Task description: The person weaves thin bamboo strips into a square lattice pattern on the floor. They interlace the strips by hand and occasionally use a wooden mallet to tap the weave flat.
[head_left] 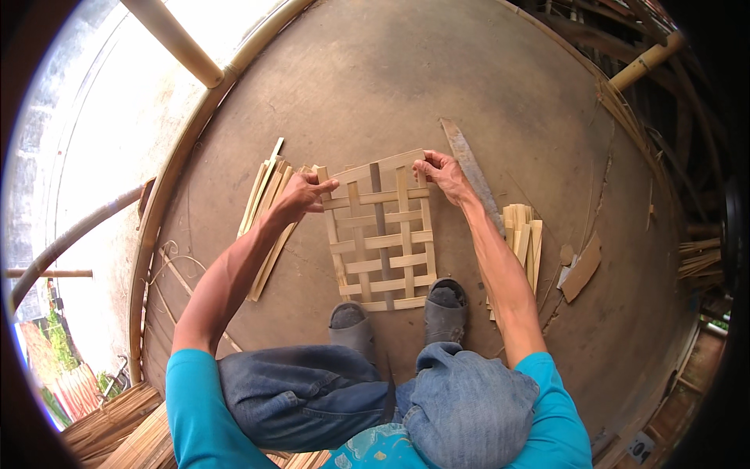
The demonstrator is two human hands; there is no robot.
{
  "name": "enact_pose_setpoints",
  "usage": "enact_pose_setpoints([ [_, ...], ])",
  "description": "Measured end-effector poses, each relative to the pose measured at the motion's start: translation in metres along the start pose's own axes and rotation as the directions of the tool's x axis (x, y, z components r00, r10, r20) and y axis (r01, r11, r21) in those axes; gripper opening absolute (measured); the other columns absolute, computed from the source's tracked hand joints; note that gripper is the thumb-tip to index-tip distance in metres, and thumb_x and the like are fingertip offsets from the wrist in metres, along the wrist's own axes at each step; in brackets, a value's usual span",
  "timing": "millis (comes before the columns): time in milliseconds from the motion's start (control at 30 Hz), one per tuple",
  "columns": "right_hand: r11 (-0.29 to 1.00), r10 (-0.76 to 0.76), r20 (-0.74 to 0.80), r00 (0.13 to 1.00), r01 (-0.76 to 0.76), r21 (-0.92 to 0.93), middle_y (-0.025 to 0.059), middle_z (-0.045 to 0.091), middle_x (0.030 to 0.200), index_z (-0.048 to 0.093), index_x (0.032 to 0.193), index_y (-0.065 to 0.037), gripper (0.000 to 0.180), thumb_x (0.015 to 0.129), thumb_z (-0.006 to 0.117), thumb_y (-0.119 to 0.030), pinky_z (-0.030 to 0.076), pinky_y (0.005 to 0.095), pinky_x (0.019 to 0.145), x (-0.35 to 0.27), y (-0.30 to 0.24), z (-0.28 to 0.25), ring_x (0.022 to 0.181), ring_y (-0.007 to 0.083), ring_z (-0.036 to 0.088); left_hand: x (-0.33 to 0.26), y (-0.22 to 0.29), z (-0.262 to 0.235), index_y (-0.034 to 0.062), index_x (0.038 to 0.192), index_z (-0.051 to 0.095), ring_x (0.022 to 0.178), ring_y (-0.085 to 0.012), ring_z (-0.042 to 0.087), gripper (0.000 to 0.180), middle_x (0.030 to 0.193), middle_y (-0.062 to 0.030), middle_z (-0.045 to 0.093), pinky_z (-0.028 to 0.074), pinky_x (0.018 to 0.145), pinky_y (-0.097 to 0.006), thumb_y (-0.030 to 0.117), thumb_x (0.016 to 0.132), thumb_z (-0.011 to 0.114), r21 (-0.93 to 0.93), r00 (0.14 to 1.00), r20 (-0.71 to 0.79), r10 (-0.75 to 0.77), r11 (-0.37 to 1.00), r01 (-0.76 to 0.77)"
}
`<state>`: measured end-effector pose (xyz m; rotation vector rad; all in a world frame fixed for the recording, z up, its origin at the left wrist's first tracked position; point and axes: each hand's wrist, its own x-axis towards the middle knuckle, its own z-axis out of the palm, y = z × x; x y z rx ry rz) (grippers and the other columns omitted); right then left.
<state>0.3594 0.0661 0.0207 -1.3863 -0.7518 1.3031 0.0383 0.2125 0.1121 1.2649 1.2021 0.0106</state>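
An open lattice of flat bamboo strips, a woven panel, lies on the floor in front of my feet. One upright strip in its middle is dark grey; the others are pale. Along the panel's far end runs a crosswise bamboo strip, slanting up to the right. My left hand pinches near its left end, at the panel's far left corner. With fingers closed, my right hand grips the strip's right end. Both sandalled feet rest at the panel's near edge.
Loose bamboo strips lie in a bundle beside my left forearm and another bundle by my right. A long flat blade-like piece lies beyond my right hand. Cardboard scraps are farther right. Bamboo poles edge the floor.
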Motion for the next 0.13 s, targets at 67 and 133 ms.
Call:
enact_pose_setpoints([
  [67,1.000,0.019,-0.011,1.000,-0.019,-0.017,0.0021,0.075,0.101,0.074,0.123,-0.004,0.034,0.099,0.080,-0.027,0.058,0.0307,0.086,0.0035,0.0000,0.0007,0.093,0.0127,0.071,-0.0026,0.0003,-0.0015,0.0007,0.101,0.072,0.074,-0.0100,0.062,0.039,0.082,-0.0004,0.058,0.066,0.073,-0.032,0.038,0.099,0.080,0.030,1.000,0.001,0.007,1.000,-0.007],
  [133,0.999,0.034,-0.020,0.999,-0.035,-0.029,0.0023,0.076,0.100,0.074,0.123,-0.004,0.037,0.098,0.082,-0.031,0.058,0.0303,0.086,0.0048,0.0004,0.0032,0.093,0.0132,0.072,-0.0025,-0.0009,-0.0034,0.0012,0.101,0.072,0.080,-0.0139,0.065,0.037,0.085,-0.0027,0.061,0.068,0.080,-0.038,0.038,0.099,0.080,0.078,1.000,-0.024,-0.002,0.997,0.003],
])
